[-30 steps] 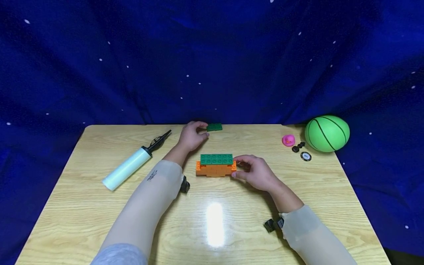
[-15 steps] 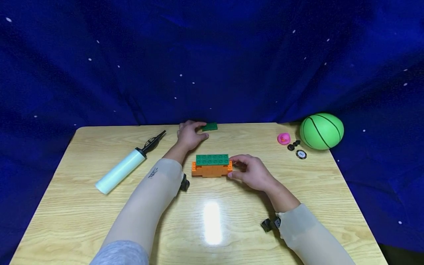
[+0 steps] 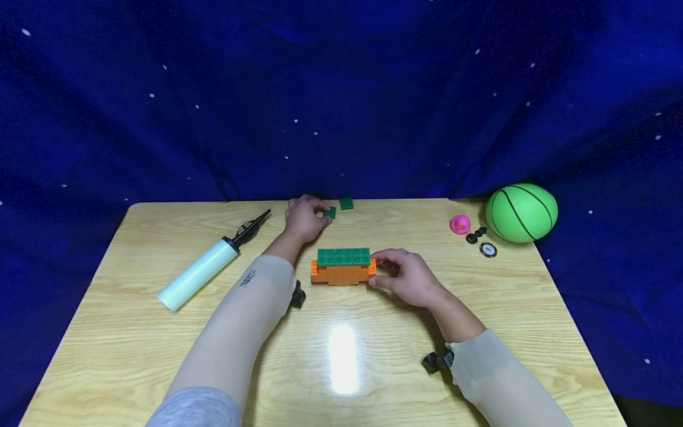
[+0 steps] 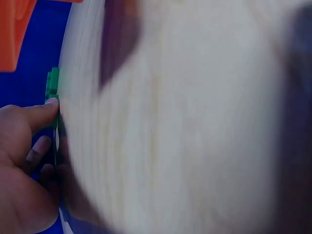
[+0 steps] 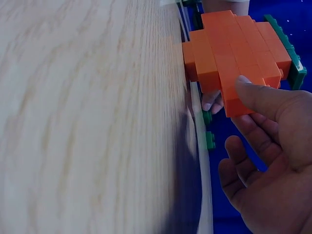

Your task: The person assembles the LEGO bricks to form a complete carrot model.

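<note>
Near the table's far edge, my left hand (image 3: 305,219) pinches a small green toy brick (image 3: 331,212) between thumb and fingers. A second flat green brick (image 3: 347,203) lies just right of it, slightly farther back. Mid-table stands a block build: stepped orange bricks (image 3: 344,275) topped by a row of green bricks (image 3: 344,256). My right hand (image 3: 411,280) holds this build at its right end; in the right wrist view the thumb (image 5: 258,92) presses on the orange face, with fingers beneath. In the left wrist view a fingertip lies on the green brick.
On the left lies a hand pump (image 3: 200,274) with a black nozzle. At the back right are a green ball (image 3: 522,212), a pink rubber duck (image 3: 460,224), a small black piece (image 3: 476,235) and a poker chip (image 3: 488,249). A blue curtain (image 3: 320,101) hangs behind the table.
The left fingers have closed on one green brick and drawn it nearer, apart from the other green brick. The right hand keeps its hold on the block build.
</note>
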Available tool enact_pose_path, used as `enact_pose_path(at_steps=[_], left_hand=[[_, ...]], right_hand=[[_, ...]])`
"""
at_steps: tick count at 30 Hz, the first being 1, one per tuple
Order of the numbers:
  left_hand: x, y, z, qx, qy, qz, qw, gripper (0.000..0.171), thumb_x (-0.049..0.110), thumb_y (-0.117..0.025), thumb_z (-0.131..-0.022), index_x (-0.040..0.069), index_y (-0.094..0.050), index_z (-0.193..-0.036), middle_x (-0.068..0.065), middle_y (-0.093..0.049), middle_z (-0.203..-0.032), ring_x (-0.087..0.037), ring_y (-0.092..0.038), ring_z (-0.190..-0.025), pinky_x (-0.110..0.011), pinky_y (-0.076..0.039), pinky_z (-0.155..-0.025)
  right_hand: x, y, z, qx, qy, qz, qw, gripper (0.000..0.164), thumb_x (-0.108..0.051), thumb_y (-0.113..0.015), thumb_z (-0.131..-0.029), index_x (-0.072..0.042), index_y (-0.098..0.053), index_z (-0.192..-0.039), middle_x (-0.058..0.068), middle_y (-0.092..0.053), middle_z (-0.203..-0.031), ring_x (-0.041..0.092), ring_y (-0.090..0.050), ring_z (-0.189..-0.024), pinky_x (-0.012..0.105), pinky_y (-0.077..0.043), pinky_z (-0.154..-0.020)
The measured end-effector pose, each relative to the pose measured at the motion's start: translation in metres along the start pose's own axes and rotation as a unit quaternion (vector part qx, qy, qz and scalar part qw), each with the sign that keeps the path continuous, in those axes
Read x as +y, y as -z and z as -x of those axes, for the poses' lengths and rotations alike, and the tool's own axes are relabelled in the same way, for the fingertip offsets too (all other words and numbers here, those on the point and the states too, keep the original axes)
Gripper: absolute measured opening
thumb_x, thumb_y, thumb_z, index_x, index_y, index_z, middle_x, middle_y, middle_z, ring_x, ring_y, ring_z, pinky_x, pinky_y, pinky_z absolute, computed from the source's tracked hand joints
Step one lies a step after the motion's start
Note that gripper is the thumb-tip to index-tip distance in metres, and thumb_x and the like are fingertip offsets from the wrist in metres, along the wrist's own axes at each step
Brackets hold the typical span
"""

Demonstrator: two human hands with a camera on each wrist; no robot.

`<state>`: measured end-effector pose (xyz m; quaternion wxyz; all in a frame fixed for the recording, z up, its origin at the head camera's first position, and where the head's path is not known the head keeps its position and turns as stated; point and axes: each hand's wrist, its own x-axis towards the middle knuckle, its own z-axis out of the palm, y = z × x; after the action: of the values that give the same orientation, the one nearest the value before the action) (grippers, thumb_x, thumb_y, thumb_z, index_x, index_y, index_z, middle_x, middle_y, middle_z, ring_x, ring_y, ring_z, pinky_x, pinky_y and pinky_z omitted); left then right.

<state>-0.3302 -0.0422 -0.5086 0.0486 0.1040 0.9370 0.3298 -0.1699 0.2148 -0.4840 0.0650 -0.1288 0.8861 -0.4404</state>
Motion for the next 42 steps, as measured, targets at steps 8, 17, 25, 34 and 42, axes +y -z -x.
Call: enact_pose_path(at_steps=[8, 17, 25, 34, 42], left_hand=[[-0.006, 0.006, 0.010, -0.004, -0.006, 0.026, 0.9996, 0.017, 0.029, -0.076, -0.097, 0.016, -0.075, -0.108, -0.004, -0.068, -0.132, -0.037, -0.036, -0.144, -0.054, -0.019, -0.120], [-0.012, 0.008, 0.021, -0.004, -0.028, 0.054, 0.9981, 0.024, 0.025, -0.081, -0.092, 0.018, -0.073, -0.113, -0.004, -0.069, -0.128, -0.035, -0.041, -0.140, -0.055, -0.022, -0.118], [-0.017, 0.012, 0.029, 0.014, -0.052, 0.068, 0.9962, 0.029, 0.024, -0.083, -0.090, 0.017, -0.073, -0.116, -0.004, -0.070, -0.122, -0.032, -0.046, -0.132, -0.052, -0.025, -0.116], [-0.012, 0.018, 0.037, 0.012, -0.080, 0.073, 0.9941, 0.025, 0.022, -0.083, -0.090, 0.015, -0.073, -0.112, -0.003, -0.072, -0.115, -0.029, -0.057, -0.121, -0.044, -0.041, -0.109], [-0.008, 0.023, 0.049, 0.006, -0.098, 0.100, 0.9901, 0.026, 0.018, -0.084, -0.089, 0.014, -0.073, -0.112, -0.004, -0.070, -0.112, -0.023, -0.064, -0.102, -0.041, -0.052, -0.092]], right_hand=[[-0.001, 0.000, 0.001, 0.000, 0.007, -0.007, 1.000, 0.043, -0.019, -0.085, -0.089, -0.010, -0.071, -0.128, 0.005, -0.069, -0.117, 0.028, -0.062, -0.103, 0.045, -0.053, -0.087], [0.000, 0.000, 0.002, 0.000, 0.004, -0.003, 1.000, 0.044, -0.020, -0.086, -0.088, -0.011, -0.071, -0.129, 0.004, -0.069, -0.116, 0.027, -0.063, -0.101, 0.043, -0.053, -0.086], [0.000, -0.001, 0.002, 0.000, 0.006, 0.005, 1.000, 0.046, -0.021, -0.086, -0.088, -0.009, -0.070, -0.130, 0.003, -0.070, -0.114, 0.027, -0.062, -0.098, 0.038, -0.052, -0.082], [0.003, 0.000, 0.002, -0.001, 0.005, 0.009, 1.000, 0.046, -0.022, -0.085, -0.089, -0.010, -0.070, -0.131, 0.004, -0.069, -0.113, 0.026, -0.062, -0.098, 0.039, -0.051, -0.082], [0.003, 0.000, 0.002, -0.001, 0.005, 0.007, 1.000, 0.047, -0.022, -0.085, -0.088, -0.009, -0.069, -0.131, 0.004, -0.069, -0.113, 0.026, -0.063, -0.100, 0.040, -0.052, -0.084]])
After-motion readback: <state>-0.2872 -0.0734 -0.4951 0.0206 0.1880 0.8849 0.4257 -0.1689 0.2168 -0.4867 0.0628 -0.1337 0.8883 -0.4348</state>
